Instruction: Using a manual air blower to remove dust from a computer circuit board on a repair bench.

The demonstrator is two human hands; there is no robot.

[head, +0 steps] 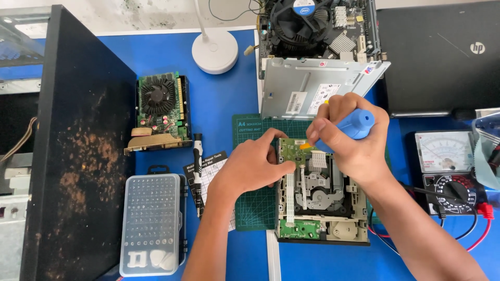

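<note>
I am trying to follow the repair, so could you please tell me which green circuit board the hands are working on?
The small board at the far end of the opened optical drive; the left hand steadies it, unlike the fan-cooled card lying untouched at left.

Two white rectangular labels (312, 99) sit side by side on the silver metal cover at the top centre, with a small red-and-blue sticker (371, 68) at its right corner. Right of the counter, the analog meter's pale dial face (444, 151) (not a lit screen) shows red and black scales. A black-and-white printed card (209, 171) lies left of the green mat.
</note>
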